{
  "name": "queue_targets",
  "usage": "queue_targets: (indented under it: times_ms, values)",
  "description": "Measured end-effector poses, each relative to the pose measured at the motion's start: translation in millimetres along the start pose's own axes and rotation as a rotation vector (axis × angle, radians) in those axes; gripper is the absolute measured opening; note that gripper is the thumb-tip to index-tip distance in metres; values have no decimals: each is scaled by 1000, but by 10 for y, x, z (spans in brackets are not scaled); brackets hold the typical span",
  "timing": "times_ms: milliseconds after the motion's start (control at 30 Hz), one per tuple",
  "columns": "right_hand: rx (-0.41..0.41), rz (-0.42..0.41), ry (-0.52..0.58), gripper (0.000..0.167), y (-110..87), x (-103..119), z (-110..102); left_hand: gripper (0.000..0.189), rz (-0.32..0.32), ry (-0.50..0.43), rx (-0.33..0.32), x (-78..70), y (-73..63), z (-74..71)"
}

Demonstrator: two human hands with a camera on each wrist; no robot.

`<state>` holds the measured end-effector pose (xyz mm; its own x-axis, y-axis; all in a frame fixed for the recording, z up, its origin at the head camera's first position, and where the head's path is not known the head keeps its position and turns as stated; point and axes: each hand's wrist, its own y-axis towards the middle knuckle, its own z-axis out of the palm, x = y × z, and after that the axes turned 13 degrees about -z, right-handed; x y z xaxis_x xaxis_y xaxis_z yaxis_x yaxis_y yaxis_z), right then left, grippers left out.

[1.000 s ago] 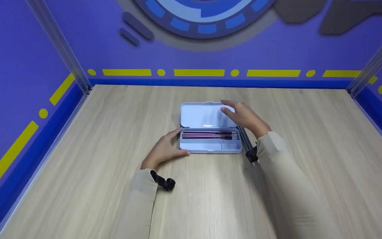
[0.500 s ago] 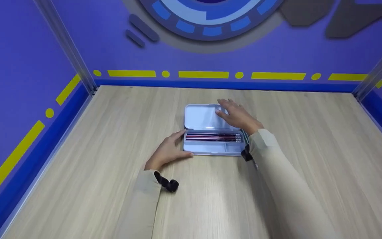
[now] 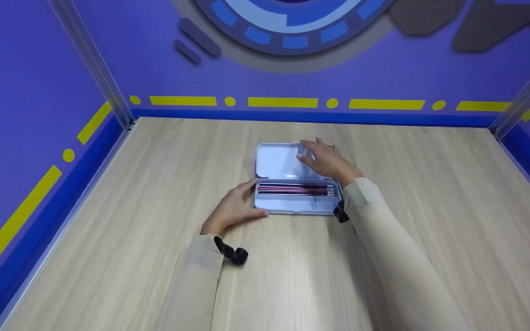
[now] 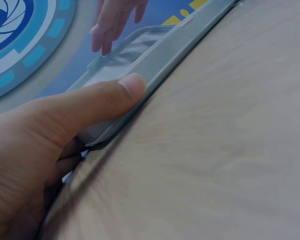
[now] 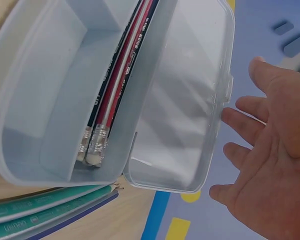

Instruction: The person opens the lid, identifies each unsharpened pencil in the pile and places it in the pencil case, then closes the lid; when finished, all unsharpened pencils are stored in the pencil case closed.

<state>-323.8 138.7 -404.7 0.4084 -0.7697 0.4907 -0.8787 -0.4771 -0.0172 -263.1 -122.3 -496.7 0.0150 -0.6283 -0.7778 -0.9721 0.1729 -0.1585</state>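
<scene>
A pale translucent pencil case (image 3: 283, 203) stands on the table, its lid (image 3: 275, 161) swung back. Several dark and red pencils (image 3: 292, 189) with eraser ends lie in the rear compartment. My left hand (image 3: 229, 211) grips the case's left end, the thumb (image 4: 132, 86) against the front wall. Over the right part of the lid is my right hand (image 3: 331, 163), fingers spread and slightly bent. In the right wrist view its fingers (image 5: 242, 125) are close to the lid's edge; contact is unclear. Several green pencils (image 5: 50, 207) lie beside the case's right end, mostly hidden by my right arm in the head view.
The light wood table (image 3: 177, 161) runs back to a blue printed wall (image 3: 283, 82). Side panels (image 3: 21, 115) bound it left and right. The front of the case has a separate small compartment (image 3: 325, 203) at the right.
The right hand has shifted a little left over the lid, and its arm now covers more of the pencils beside the case. The left hand keeps its hold. The head view has shifted slightly.
</scene>
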Motion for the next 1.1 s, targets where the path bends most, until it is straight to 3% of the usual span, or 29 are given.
queue_targets:
  times_ms: [467,767,1100]
  values:
    - [-104,-64,-73,56,-47,96,-4,100,4,20,-11,-2,-4,-3]
    - [-115,-74,-112,57,-91,137,-21,99,7,20,-4,-7,-8,0]
    - [-203,-214,-108,44,-179,146,-38,100,5,7,-10,4,5,0]
